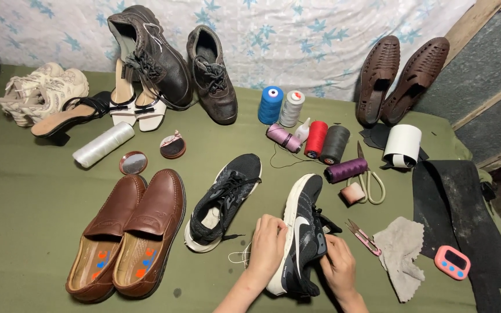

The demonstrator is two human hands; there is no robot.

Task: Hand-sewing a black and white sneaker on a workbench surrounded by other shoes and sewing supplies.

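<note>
You are gripping the black sneaker [301, 235] on its side at the near edge of the green cloth [24, 191]. Your left hand [268, 243] is curling closed over its white sole, and your right hand [337, 266] is pinching its upper. Its mate [224, 200] is lying just left, pink snips [363, 236] right.

The person's left hand [267, 242] and right hand [338, 268] are bare: no gloves, rings, watch or sleeves on the visible forearms.

Sneaker [300, 232] on worktop [24, 197] between hands; second sneaker [224, 200] left, loafers [129, 232] further left, thread spools [314, 139] behind, snips [363, 236] probably just right.
</note>
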